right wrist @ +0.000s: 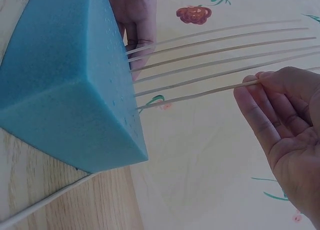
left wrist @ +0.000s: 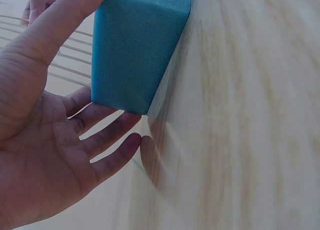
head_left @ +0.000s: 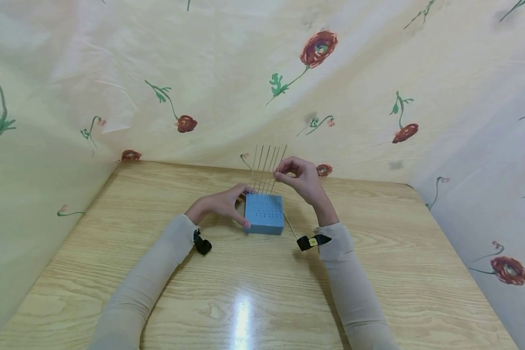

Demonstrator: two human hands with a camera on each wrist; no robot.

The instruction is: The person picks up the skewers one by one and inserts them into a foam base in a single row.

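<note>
A blue foam block [head_left: 264,227] with rows of small holes in its top rests on the wooden table. My left hand [head_left: 220,203] grips its left side, the thumb at the near corner and the fingers round the far one. Several thin wooden sticks [right wrist: 225,40] stand in a row along the block's back edge. My right hand [head_left: 305,181] pinches the rightmost stick [right wrist: 200,95] partway up between thumb and fingertips. That stick's lower end meets the block's holed face in the right wrist view; how deep it sits is hidden.
Another thin stick [right wrist: 47,199] lies on the table [head_left: 420,272] beside the block's right side, its near end by the right wrist's black camera [head_left: 304,243]. Behind the table hangs a flowered cloth [head_left: 227,97], close to the upright sticks.
</note>
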